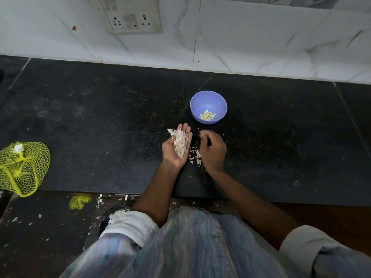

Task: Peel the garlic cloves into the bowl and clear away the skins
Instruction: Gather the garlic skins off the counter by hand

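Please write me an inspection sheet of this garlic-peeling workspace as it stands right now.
Surface: black speckled counter, dusty.
Job's things: blue bowl holds peeled cloves; loose skins lie between the hands.
Clutter: yellow net bag at the left edge; skin scraps on the floor.
Hands: left hand palm up, cupping a pile of skins; right hand curled, pinching at skins.
Cables: nothing seen.
Surroundings: white tiled wall with socket plate.
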